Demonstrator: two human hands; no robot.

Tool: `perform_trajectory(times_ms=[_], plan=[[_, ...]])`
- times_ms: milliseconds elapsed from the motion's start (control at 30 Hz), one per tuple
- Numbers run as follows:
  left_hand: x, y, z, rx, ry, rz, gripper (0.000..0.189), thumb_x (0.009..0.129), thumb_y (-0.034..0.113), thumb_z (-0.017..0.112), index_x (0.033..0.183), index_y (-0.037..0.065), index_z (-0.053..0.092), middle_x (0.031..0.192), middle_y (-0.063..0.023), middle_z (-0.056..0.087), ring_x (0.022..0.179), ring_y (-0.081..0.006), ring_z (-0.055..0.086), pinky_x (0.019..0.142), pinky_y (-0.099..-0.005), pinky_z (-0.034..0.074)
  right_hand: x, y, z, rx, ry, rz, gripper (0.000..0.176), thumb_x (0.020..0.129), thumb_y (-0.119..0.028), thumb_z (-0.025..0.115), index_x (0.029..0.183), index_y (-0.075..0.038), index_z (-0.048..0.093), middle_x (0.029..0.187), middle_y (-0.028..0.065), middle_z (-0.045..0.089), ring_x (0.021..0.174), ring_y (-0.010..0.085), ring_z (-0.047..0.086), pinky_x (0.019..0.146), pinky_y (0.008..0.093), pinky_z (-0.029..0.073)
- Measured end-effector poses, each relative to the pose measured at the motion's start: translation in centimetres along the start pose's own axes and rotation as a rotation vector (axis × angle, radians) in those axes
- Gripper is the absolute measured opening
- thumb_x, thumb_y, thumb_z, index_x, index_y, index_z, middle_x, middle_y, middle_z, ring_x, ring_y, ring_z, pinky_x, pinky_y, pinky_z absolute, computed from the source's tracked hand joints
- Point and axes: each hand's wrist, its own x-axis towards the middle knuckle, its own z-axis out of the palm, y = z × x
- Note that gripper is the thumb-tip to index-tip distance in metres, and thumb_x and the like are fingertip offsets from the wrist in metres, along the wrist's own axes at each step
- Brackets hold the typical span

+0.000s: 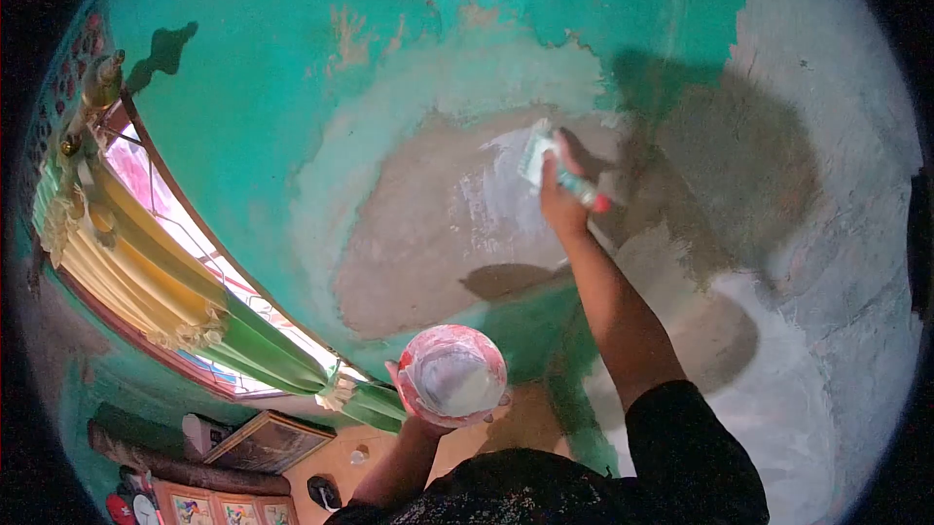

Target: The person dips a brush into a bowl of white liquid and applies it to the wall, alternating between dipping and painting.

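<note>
My right hand [561, 196] is closed around a brush [537, 157] with a red-tipped handle, slightly blurred. Its bristles are against the wall, on a bare grey-brown patch [409, 223] that has a streak of white paint [496, 189] beside the brush. Low in the view, my left hand [420, 420] holds a red bowl [453, 376] from below and the side. White paint lies in the bowl, and its rim is smeared with white.
Green wall [243, 68] surrounds the patch, with grey plaster [846, 136] on the right. At left, yellow and green curtains [146, 262] hang by a window. Below stand a framed picture [268, 442] and a rolled item [185, 467].
</note>
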Motion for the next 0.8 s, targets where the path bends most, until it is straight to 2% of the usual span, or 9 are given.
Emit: perform_trajectory(times_ms=[33,133,167,267,367,500,600,733,800], plan=[[0.2,-0.3,0.5,-0.030,-0.031,-0.001,0.113,0.068,0.097,0.029,0.149,0.017,0.031,0.147,-0.0202,0.039,0.123,-0.0508,0.047,0.089,-0.0709,0.047,-1.0,0.0,0.1,-0.054,0.012,-0.179,0.037,0.093,-0.022,0.062,0.126,-0.005,0.062,0.101,0.0202,0.070,0.093,0.0268,0.071,0.082,0.0361,0.054],[0.2,-0.1,-0.8,0.091,0.008,-0.014,0.111,0.070,0.096,0.026,0.148,0.017,0.032,0.147,-0.0193,0.040,0.124,-0.0484,0.048,0.091,-0.0697,0.046,-0.8,-1.4,-2.6,-0.122,-0.324,-0.084,0.038,0.091,-0.023,0.064,0.124,-0.006,0.064,0.096,0.0202,0.070,0.085,0.0258,0.072,0.076,0.0363,0.055],[0.3,0.2,-1.3,0.172,0.039,-0.019,0.110,0.071,0.095,0.025,0.148,0.017,0.033,0.147,-0.0188,0.040,0.124,-0.0474,0.049,0.091,-0.0693,0.046,0.4,-2.5,-4.0,-0.099,-0.434,0.121,0.038,0.091,-0.024,0.065,0.124,-0.007,0.064,0.096,0.0197,0.071,0.082,0.0248,0.072,0.073,0.0354,0.055],[0.7,-0.4,0.4,0.005,0.049,0.006,0.110,0.070,0.096,0.025,0.148,0.018,0.033,0.146,-0.0191,0.040,0.123,-0.0490,0.049,0.092,-0.0698,0.046,2.3,-0.8,-2.7,0.204,-0.043,0.067,0.039,0.090,-0.027,0.066,0.125,-0.009,0.064,0.101,0.0194,0.071,0.087,0.0276,0.072,0.077,0.0358,0.054],[0.8,-0.4,0.0,-0.201,-0.122,-0.022,0.118,0.065,0.099,0.024,0.154,0.022,0.020,0.156,-0.0173,0.023,0.136,-0.0502,0.031,0.102,-0.0765,0.028,0.3,0.9,-0.9,-0.047,-0.035,-0.177,0.040,0.091,-0.028,0.064,0.126,-0.009,0.063,0.104,0.0193,0.070,0.091,0.0324,0.071,0.079,0.0375,0.055],[0.6,0.2,-1.5,-0.011,-0.096,-0.085,0.117,0.065,0.099,0.025,0.153,0.022,0.021,0.156,-0.0174,0.024,0.135,-0.0509,0.033,0.101,-0.0773,0.028,0.5,-0.5,-3.4,-0.159,-0.286,-0.032,0.041,0.092,-0.027,0.063,0.128,-0.008,0.061,0.102,0.0199,0.070,0.090,0.0351,0.070,0.078,0.0377,0.055],[1.1,0.2,-1.0,-0.091,-0.046,-0.055,0.117,0.064,0.099,0.027,0.152,0.022,0.023,0.153,-0.0187,0.027,0.131,-0.0520,0.037,0.097,-0.0765,0.034,2.2,-2.0,-3.7,0.001,-0.103,0.048,0.044,0.091,-0.028,0.064,0.129,-0.007,0.060,0.098,0.0203,0.071,0.088,0.0353,0.070,0.076,0.0364,0.055],[1.0,0.0,-1.6,-0.071,-0.010,-0.021,0.116,0.063,0.099,0.033,0.149,0.021,0.028,0.148,-0.0197,0.034,0.125,-0.0538,0.043,0.091,-0.0741,0.043,-0.2,0.1,-1.0,-0.069,0.069,-0.229,0.035,0.091,-0.027,0.063,0.119,-0.005,0.064,0.096,0.0213,0.070,0.087,0.0363,0.070,0.074,0.0382,0.055],[1.1,0.4,-2.2,0.045,-0.052,-0.086,0.116,0.063,0.098,0.033,0.149,0.021,0.028,0.148,-0.0187,0.035,0.125,-0.0545,0.042,0.093,-0.0738,0.043,-0.9,0.1,-1.6,-0.199,-0.115,0.061,0.031,0.091,-0.025,0.063,0.114,-0.005,0.065,0.099,0.0222,0.069,0.090,0.0389,0.069,0.075,0.0404,0.055]])
